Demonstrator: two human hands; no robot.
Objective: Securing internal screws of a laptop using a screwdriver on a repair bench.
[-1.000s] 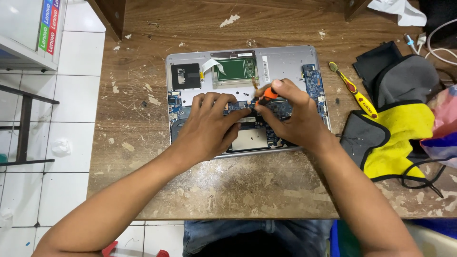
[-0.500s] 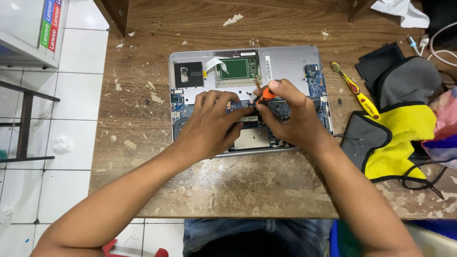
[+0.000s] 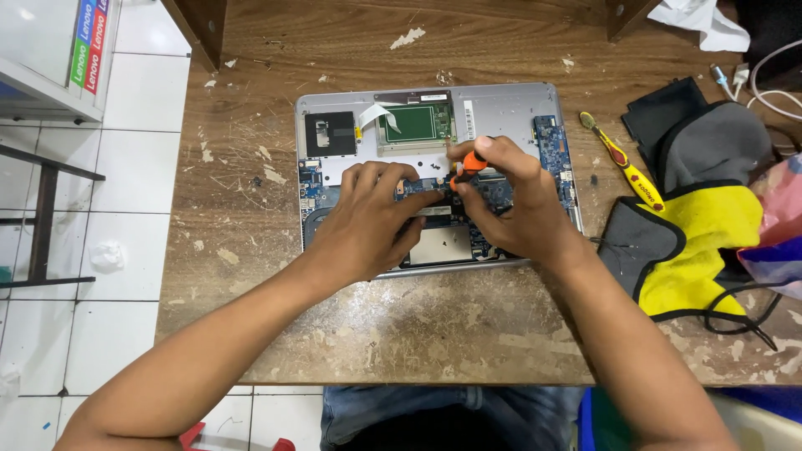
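Opened laptop (image 3: 434,175) lies bottom cover off, near the middle of the worn wooden bench (image 3: 251,209), its long axis running left to right across the view; the trackpad end with the green board faces away from the person, the dark fan and battery side faces toward them. Right hand (image 3: 510,209) has its grip closed around an orange-handled screwdriver (image 3: 469,164), pinched between thumb and fingertips above the laptop's centre. The driver stands steeply, handle up and leaning slightly toward the laptop's far edge, tip down onto the blue mainboard; the tip itself is hidden by fingers. Left hand (image 3: 372,221) rests flat over the laptop's left-centre, fingers spread and pressing on the board just beside the driver's tip, holding nothing. Judged step: working a screw on the mainboard, left hand steadying the part. Whether the screw is being loosened or tightened cannot be told. The next move would call for keeping the driver square to the screw head with light downward pressure and the left fingers clear of the tip. Right of the laptop: a yellow-handled screwdriver (image 3: 622,163) lying diagonally, then a grey and yellow pouch (image 3: 693,225) farther right.
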